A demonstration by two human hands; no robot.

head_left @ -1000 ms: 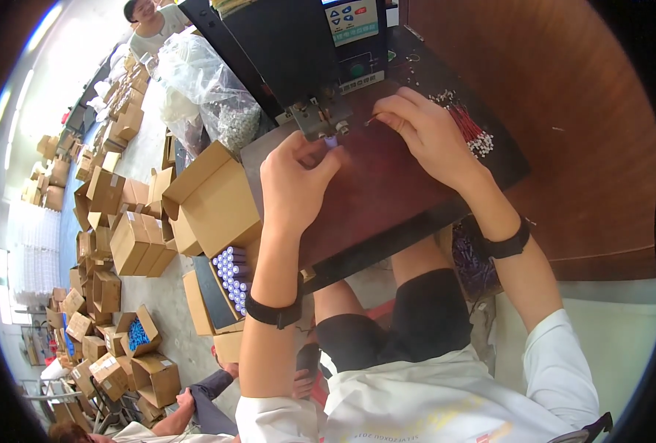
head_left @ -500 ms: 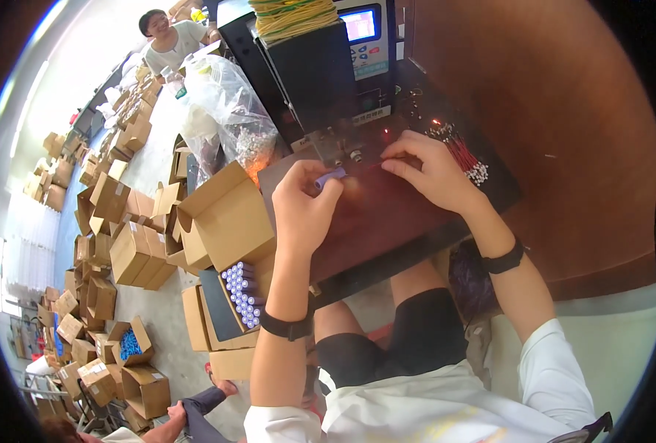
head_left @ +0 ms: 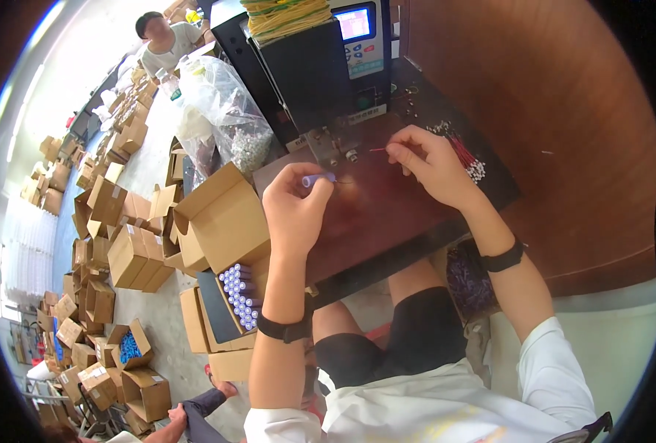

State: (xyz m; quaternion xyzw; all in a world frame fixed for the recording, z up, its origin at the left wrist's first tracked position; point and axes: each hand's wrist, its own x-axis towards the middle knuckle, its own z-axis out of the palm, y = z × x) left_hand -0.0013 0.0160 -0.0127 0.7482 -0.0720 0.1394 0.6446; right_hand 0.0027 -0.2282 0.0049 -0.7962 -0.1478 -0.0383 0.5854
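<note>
One purple cylinder (head_left: 313,180) is pinched in the left hand (head_left: 294,207). The right hand (head_left: 433,166) grips a red wire (head_left: 378,150).

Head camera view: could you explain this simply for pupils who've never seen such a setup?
No robot here: a person works bare-handed, filmed by a wide camera worn on the head, so edges bend. The left hand holds a purple cylinder; the right hand pinches a thin red wire. Beyond them stands a black machine with a lit screen. On the tabletop, to the right, lies a bunch of red wires with white ends. More purple cylinders show beside the left forearm.
</note>
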